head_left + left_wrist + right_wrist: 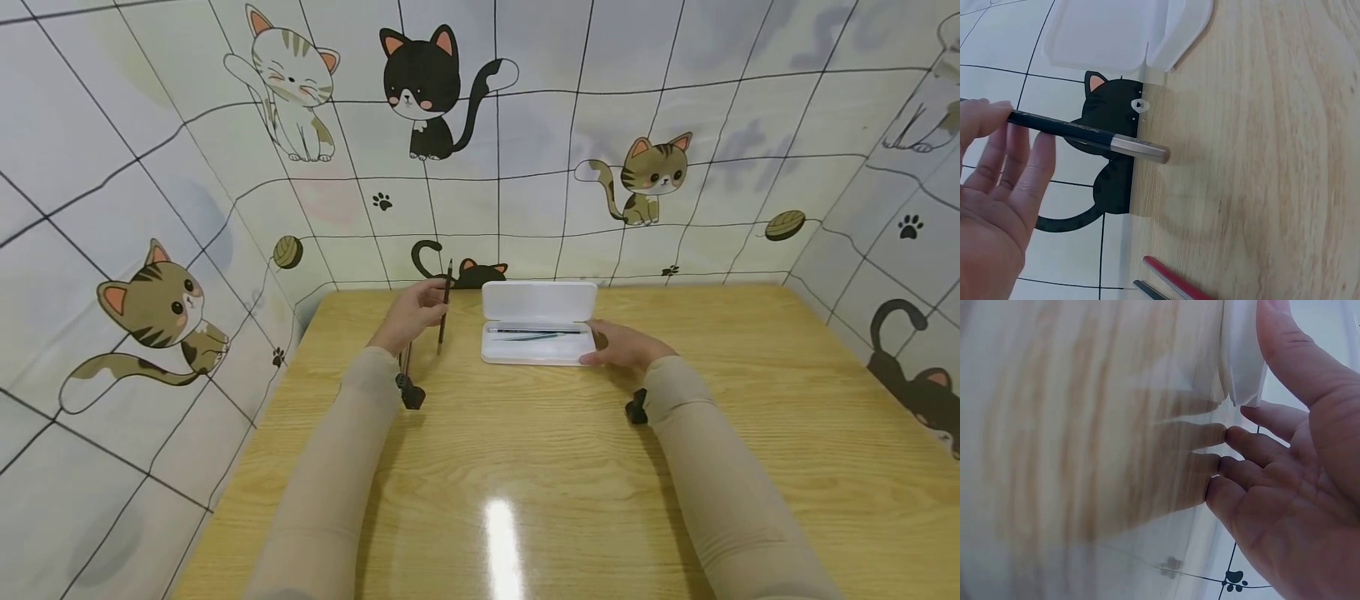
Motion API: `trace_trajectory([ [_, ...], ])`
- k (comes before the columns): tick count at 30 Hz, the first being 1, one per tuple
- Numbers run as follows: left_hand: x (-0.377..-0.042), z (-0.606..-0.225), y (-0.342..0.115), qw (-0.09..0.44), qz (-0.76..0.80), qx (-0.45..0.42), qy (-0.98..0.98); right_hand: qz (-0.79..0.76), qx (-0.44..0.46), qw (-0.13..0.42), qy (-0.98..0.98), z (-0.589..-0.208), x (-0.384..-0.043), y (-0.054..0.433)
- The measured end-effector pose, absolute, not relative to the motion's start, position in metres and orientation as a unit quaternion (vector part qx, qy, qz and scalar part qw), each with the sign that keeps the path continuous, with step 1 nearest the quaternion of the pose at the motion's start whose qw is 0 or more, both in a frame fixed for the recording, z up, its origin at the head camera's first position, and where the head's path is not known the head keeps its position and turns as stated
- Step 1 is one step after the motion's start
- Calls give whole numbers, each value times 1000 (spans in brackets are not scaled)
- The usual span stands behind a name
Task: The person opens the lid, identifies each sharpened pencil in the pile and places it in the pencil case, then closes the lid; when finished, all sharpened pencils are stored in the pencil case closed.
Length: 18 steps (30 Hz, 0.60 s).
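My left hand [415,315] pinches a dark pencil [445,304] between thumb and fingers, over the table left of the case. In the left wrist view its metallic-coloured blunt end points away from the hand. An open white pencil case [493,353] lies flat, its lid raised at the back. Inside lie a dark pencil [510,331] and a teal one [528,337]. My right hand [624,344] holds the case's right end, thumb at the near corner and fingers round the side, other fingertips on the table. A red pencil [1175,281] and a dark one [1147,290] lie near the left hand.
The wooden table [525,450] meets a cloth backdrop [540,192] printed with cats at its back and sides. A black wrist device [410,393] hangs under the left sleeve, and another [637,407] sits at the right wrist.
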<state>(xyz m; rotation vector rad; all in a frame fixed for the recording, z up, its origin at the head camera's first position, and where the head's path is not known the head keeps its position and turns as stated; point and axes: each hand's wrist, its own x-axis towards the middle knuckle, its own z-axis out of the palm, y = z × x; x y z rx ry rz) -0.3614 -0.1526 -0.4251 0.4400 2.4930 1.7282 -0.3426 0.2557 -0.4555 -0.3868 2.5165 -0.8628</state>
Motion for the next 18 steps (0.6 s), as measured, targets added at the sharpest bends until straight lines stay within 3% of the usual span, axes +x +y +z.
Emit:
trace_trajectory([
  [18, -364, -423, -137, -17, 558, 144, 817, -294, -149, 206, 921, -458, -342, 256],
])
